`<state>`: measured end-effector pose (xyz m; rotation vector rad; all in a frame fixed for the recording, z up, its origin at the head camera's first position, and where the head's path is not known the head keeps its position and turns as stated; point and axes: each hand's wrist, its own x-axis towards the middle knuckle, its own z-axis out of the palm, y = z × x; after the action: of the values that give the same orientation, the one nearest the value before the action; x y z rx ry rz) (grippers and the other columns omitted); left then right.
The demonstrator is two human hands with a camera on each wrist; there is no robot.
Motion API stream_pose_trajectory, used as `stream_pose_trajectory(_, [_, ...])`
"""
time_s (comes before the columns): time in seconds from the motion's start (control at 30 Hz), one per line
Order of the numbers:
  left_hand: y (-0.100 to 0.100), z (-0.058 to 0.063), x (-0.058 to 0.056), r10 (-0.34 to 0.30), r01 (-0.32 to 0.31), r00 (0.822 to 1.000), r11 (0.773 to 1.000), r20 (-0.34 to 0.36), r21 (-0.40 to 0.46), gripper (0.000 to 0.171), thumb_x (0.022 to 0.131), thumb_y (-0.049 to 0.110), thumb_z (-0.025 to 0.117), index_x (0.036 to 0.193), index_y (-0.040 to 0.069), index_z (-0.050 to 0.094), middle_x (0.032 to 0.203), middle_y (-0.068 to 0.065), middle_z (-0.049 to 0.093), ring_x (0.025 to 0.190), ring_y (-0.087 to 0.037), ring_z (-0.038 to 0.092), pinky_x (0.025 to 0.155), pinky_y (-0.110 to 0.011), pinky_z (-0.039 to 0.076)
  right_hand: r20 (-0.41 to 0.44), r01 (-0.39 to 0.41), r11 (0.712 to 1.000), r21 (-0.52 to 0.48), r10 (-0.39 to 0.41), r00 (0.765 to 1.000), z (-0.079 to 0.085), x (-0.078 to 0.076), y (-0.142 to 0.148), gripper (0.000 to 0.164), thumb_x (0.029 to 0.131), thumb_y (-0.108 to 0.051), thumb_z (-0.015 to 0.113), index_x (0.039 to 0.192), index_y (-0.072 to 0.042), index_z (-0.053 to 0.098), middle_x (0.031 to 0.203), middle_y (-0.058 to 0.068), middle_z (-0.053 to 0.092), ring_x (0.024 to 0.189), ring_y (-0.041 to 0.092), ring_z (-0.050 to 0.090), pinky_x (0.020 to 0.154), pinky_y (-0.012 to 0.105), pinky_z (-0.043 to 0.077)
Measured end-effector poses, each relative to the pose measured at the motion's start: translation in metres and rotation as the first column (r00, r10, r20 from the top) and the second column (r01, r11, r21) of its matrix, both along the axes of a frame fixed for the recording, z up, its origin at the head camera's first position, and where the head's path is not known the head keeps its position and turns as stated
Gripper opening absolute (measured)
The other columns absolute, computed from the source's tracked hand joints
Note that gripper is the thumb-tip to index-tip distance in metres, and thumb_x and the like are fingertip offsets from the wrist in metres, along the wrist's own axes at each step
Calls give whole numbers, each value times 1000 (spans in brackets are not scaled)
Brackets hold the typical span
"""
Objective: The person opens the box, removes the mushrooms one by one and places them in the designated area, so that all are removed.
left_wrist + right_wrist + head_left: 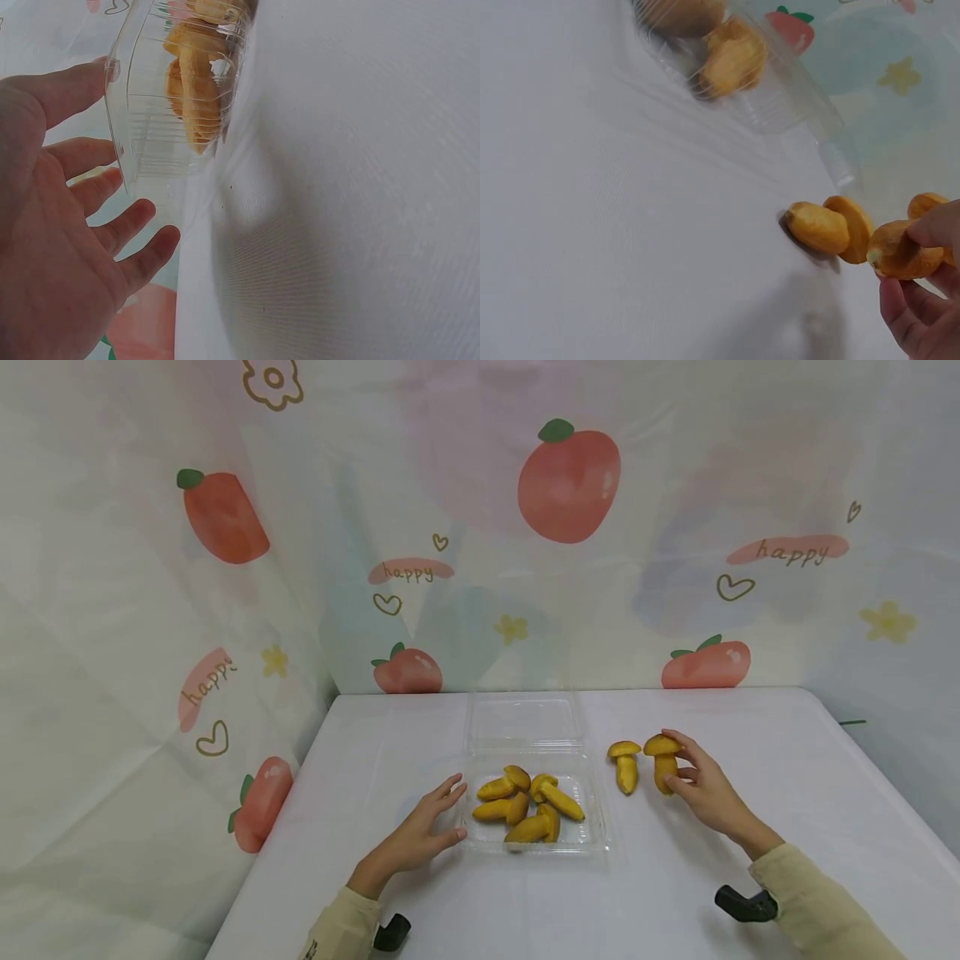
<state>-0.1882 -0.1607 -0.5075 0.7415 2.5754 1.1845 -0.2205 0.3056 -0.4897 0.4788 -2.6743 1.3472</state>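
My right hand [705, 789] pinches a yellow-brown mushroom [663, 764] between thumb and fingers, cap up and stem down. Just left of it lies a second mushroom [624, 767] on the table, which the right wrist view shows on its side. A clear plastic box [592, 842] stands in the middle with its lid [525, 722] folded back. Several mushrooms [546, 827] lie inside on their sides. At the box's left edge my left hand [423, 831] has its fingers spread; in the left wrist view the fingertips [105, 67] are right at the clear rim.
White cloth covers the table [420, 735]. Behind and to the left hangs a pale curtain [465, 485] printed with fruit, hearts and "happy". A black wrist attachment [746, 903] shows below the right sleeve, another [392, 933] beside the left one.
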Motion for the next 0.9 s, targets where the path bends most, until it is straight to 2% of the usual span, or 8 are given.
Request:
stream_pose_trajectory(0.1, [0,0,0,3,-3,1000,1000,13,0,71,100,24,64,159,3,29,171,-12,15,156,-43,16,120,-69,20,16,15,1000,14,-15,1000,-5,-3,4,71,95,6,61,156,1,25,147,32,40,116,48,56,76,9,52])
stream_pose_trajectory(0.23, [0,0,0,7,-7,1000,1000,25,-6,72,100,25,64,159,5,29,171,-12,14,157,-41,15,121,-68,20,23,26,999,21,-26,999,-11,-7,9,70,96,5,61,156,2,26,147,32,40,122,49,49,79,4,47])
stream_pose_trajectory(0.5, [0,0,0,7,-7,1000,1000,21,-10,72,100,24,65,159,5,30,171,-13,14,156,-42,15,121,-69,20,31,20,1000,11,-20,999,-20,-13,15,67,95,8,58,154,7,26,147,35,39,123,51,46,82,-2,40])
stream_pose_trajectory(0.73, [0,-1,0,11,-11,1000,1000,23,-5,72,99,25,65,159,5,30,171,-13,14,156,-42,17,120,-70,21,126,28,1000,14,-30,992,-23,-18,16,69,96,5,56,156,6,22,150,35,35,127,54,45,80,2,42])
stream_pose_trajectory(0.9, [0,-1,0,10,-10,1000,1000,17,6,72,99,24,65,159,5,30,171,-13,15,156,-42,17,120,-69,21,146,39,999,20,-42,988,-26,-21,17,70,95,6,55,156,6,21,150,35,35,128,54,45,80,1,42])
